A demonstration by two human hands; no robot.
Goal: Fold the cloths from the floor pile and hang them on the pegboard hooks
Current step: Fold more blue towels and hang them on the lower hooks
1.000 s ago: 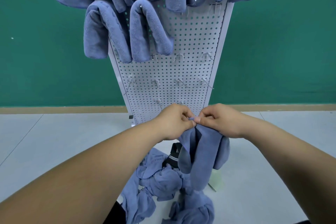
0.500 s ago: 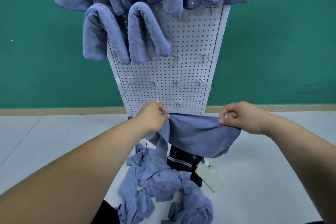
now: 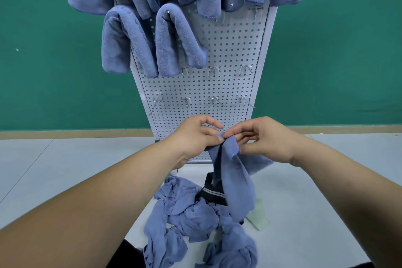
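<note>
Centre frame: our left hand (image 3: 195,135) and right hand (image 3: 265,139) both pinch a blue cloth (image 3: 237,180) above the pile (image 3: 191,213) on pale floor (image 3: 315,191); green wall (image 3: 337,50) behind pegboard (image 3: 228,54).

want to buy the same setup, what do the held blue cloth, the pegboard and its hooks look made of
Blue cloth: likely microfibre or similar plush fabric; matte fuzzy nap, limp drape, stitched edge.
Pegboard: probably painted sheet metal; smooth pale grey, even round holes, folded side rim.
Hooks: thin metal wire, bright silver glints.
</note>
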